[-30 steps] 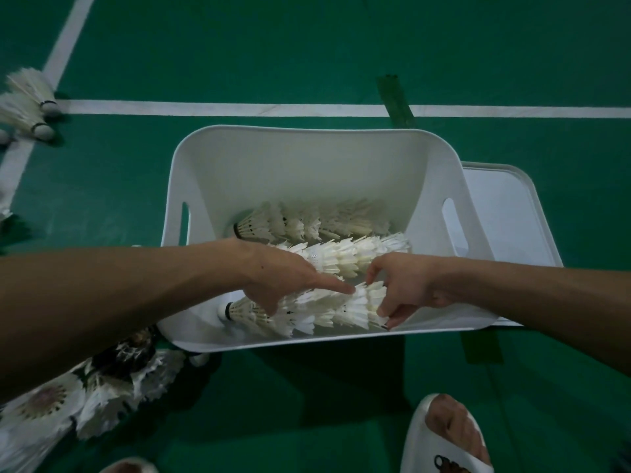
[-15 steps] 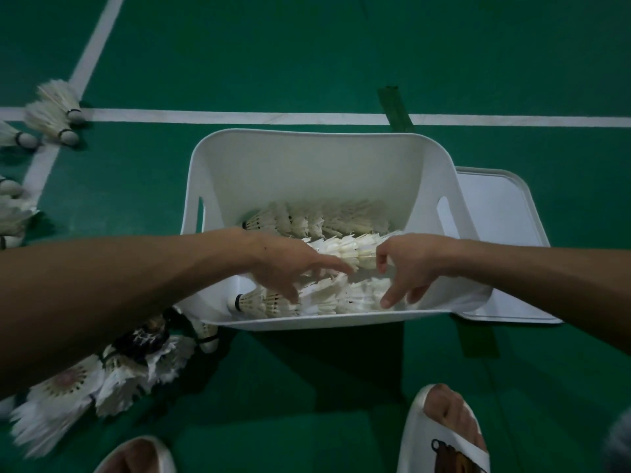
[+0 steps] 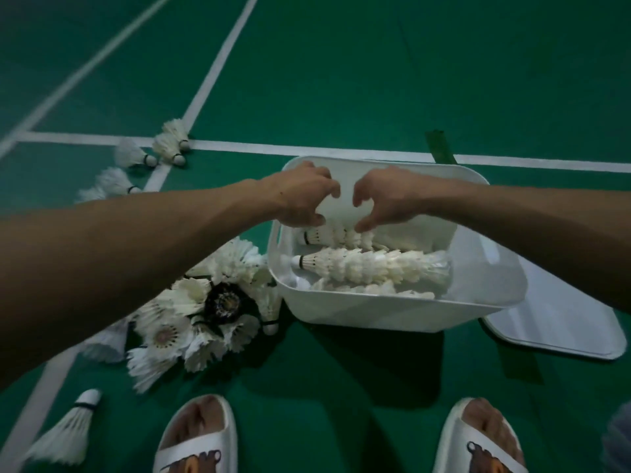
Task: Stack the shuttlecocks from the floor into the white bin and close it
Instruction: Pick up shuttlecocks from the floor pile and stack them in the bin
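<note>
Loose shuttlecocks (image 3: 205, 312) crowd the floor (image 3: 341, 80) beside the white bin (image 3: 392, 314), lid (image 3: 563, 331) opposite. Stacked rows (image 3: 372, 268) inside; left hand (image 3: 304, 199), right hand (image 3: 389, 199) curl over the far row (image 3: 338, 237), grip unclear.

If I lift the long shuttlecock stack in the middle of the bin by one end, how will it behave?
The middle stack is probably light: all feathers, one cork tip showing. Lifted by one end it may sag or separate, being only nested. Lying sideways, it could roll.

Bin (image 3: 392, 315), below left hand (image 3: 302, 199) and right hand (image 3: 387, 199): white. Shuttlecocks (image 3: 372, 268) inside: white, black band at cork. Floor (image 3: 375, 80): green, white lines. Lid (image 3: 560, 322), right of right hand: white. Slippers (image 3: 211, 438): white, brown print.
</note>
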A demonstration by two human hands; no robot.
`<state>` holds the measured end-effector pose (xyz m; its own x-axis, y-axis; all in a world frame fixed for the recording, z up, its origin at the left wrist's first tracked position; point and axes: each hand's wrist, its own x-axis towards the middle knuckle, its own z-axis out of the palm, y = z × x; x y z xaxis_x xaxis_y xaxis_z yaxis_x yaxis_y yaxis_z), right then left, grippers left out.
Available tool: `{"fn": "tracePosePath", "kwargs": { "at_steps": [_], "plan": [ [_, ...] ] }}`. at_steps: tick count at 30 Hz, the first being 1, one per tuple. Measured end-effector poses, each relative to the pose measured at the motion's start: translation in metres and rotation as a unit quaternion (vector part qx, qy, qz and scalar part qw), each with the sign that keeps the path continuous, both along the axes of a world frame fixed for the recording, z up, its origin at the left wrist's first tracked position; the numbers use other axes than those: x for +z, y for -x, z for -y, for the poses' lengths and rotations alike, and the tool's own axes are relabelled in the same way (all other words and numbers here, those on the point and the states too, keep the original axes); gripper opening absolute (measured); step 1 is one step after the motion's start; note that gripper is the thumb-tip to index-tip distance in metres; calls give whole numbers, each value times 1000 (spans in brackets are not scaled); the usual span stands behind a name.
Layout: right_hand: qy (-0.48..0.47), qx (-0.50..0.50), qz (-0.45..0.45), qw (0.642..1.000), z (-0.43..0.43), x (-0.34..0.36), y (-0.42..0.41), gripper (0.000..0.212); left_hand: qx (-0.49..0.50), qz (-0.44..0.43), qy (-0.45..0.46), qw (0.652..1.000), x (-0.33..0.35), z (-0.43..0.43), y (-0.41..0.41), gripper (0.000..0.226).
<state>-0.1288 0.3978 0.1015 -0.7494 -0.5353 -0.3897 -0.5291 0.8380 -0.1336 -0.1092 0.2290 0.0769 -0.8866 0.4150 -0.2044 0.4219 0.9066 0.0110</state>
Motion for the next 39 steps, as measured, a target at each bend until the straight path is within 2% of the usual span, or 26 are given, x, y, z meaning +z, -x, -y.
{"fn": "tracePosePath", "kwargs": {
  "at_steps": [7, 12, 17, 22, 25, 28, 31, 35, 39],
  "plan": [
    [83, 5, -38, 996, 69, 29, 11, 49, 125, -52, -14, 991, 14, 95, -7, 49],
    [94, 62, -67, 991, 120, 26, 8, 53, 217, -1, 15, 976, -6, 168, -25, 54],
    [88, 95, -60, 990, 172, 4, 13, 52, 282, 34, -29, 958, -29, 221, -36, 57],
    [74, 107, -12, 991, 227, -32, 24, 52, 371, 33, -87, 924, -63, 275, -41, 59],
    [77, 116, 10, 990, 256, -52, 31, 51, 421, -12, -102, 901, -79, 303, -36, 57],
    [88, 114, 26, 989, 283, -71, 44, 50, 478, -60, -144, 865, -90, 325, -24, 54],
    [97, 108, 39, 989, 303, -86, 58, 50, 514, -69, -173, 837, -99, 338, -10, 56],
    [106, 79, 54, 990, 313, -101, 77, 49, 498, -13, -182, 848, -113, 343, 5, 60],
    [105, 51, 72, 991, 305, -113, 90, 48, 437, 44, -135, 888, -128, 335, 6, 64]
  ]
}}
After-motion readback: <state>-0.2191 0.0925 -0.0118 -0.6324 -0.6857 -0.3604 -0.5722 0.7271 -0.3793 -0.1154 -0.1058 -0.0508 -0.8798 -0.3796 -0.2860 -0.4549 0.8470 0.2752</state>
